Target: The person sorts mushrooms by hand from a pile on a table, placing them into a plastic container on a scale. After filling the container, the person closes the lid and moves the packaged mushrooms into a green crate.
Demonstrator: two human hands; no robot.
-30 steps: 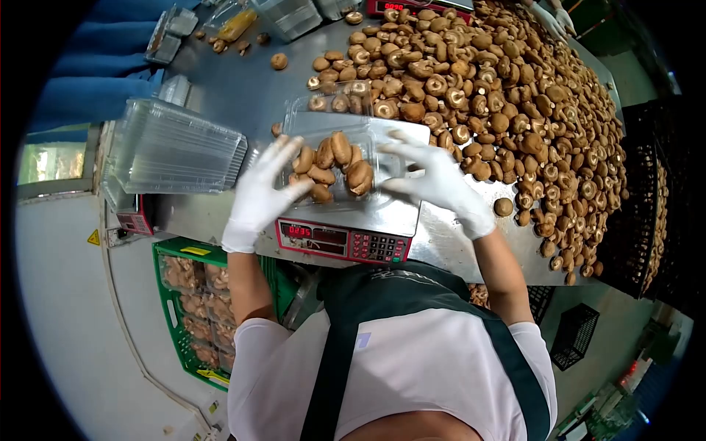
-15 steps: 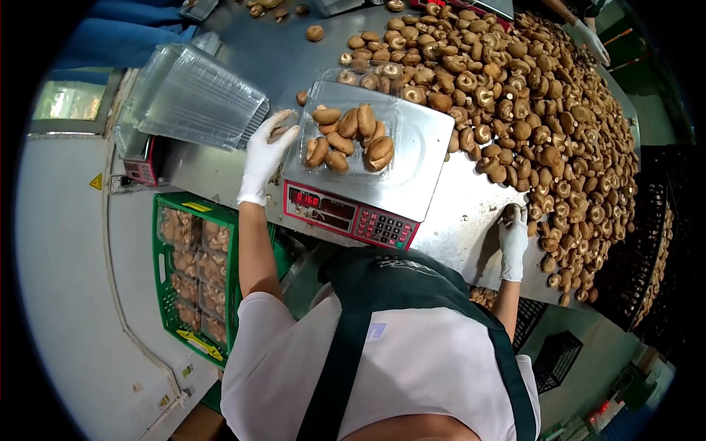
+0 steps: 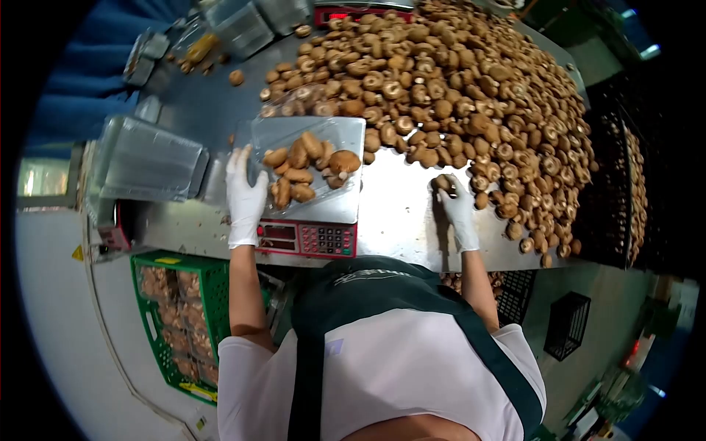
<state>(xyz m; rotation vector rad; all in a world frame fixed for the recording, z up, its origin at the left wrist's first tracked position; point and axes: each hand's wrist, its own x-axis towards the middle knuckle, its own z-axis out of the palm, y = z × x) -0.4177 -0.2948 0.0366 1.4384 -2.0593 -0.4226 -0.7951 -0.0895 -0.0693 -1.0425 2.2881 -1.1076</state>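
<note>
A clear plastic tray [image 3: 259, 132] lies on the silver plate of a red-framed scale [image 3: 307, 239], with several brown mushrooms [image 3: 298, 175] in it. My left hand [image 3: 246, 192], in a white glove, is at the tray's left edge with its fingers apart and nothing seen in it. My gloved right hand [image 3: 459, 209] is closed on a mushroom [image 3: 443, 183] above the metal table [image 3: 401, 213], just left of the big mushroom heap [image 3: 471, 95].
Stacked empty clear trays [image 3: 151, 160] stand on the left. More trays [image 3: 239, 26] and a second scale [image 3: 364, 10] are at the back. Below left is a green crate [image 3: 180, 323] of packed mushrooms; a black crate [image 3: 568, 325] is on the floor at right.
The view has turned and shifted. One more mushroom seems to lie at the tray's right side. My right hand now has a mushroom at its fingertips, further from the heap's front edge.
</note>
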